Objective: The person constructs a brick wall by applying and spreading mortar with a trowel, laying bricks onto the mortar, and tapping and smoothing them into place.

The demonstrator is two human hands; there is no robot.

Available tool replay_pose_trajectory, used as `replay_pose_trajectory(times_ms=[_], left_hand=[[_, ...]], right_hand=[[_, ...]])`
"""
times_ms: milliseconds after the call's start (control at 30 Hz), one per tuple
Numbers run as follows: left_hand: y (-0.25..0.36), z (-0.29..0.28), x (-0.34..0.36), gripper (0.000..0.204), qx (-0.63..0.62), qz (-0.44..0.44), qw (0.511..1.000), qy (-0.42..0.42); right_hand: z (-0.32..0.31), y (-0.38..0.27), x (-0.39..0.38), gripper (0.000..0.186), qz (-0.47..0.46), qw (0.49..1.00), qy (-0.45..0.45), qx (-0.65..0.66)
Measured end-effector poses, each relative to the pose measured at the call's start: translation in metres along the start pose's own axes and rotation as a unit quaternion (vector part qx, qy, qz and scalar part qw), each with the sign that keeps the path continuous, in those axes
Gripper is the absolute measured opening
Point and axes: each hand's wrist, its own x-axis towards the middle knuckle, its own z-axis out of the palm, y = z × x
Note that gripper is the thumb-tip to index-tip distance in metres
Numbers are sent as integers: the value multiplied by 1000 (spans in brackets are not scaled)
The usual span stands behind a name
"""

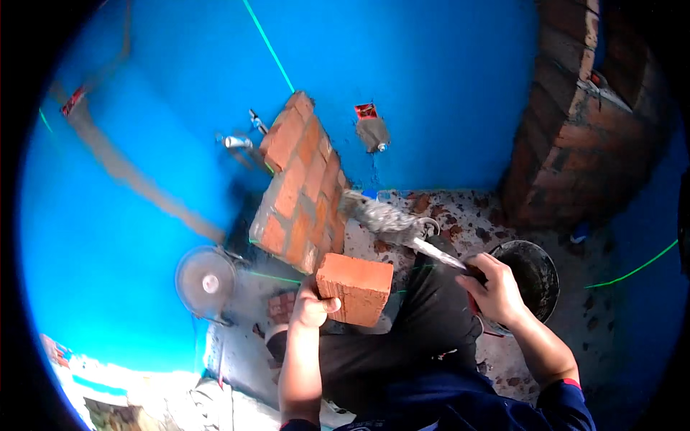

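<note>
An orange brick (356,284) sits in my left hand (313,307), gripped at its left side with the thumb over the near edge. My right hand (496,289) is closed round the handle of a trowel (435,251). Grey mortar (388,219) covers the trowel's blade, which points left toward a low brick wall (305,187) and is a little blurred. That wall stands just beyond the brick, its courses joined with grey mortar. Whether the blade touches the wall I cannot tell.
A black bucket (528,280) stands beside my right hand. Round fan-like equipment (206,281) is at the left. A taller brick structure (575,144) rises at the far right. Pipe fittings (237,142) stick out near the blue wall (438,79). Brick rubble (460,215) litters the floor; green laser lines cross the scene.
</note>
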Motion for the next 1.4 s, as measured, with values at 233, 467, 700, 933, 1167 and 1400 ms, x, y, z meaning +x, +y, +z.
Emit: replay_pose_trajectory(times_ms=[233, 467, 700, 933, 1167, 1400], left_hand=[[-4, -14, -4, 74, -57, -2, 998, -12], [-25, -46, -11, 77, -158, 32, 987, 2], [-15, -44, -12, 100, -243, 121, 962, 9], [-46, -89, -50, 80, -103, 238, 961, 98], [-107, -126, -84, 79, -126, 173, 920, 329], [-93, -131, -75, 68, -128, 74, 945, 293]], right_hand=[[33, -24, 33, 27, -117, 988, -17, -94], [66, -31, 40, 32, -254, 957, 20, -138], [56, -20, 54, 42, -353, 903, 57, -240], [31, 0, 0, 29, -61, 982, 65, -166], [-53, 87, -91, 12, 217, 969, 46, -104], [-104, 98, -109, 29, 537, 833, -84, -104]])
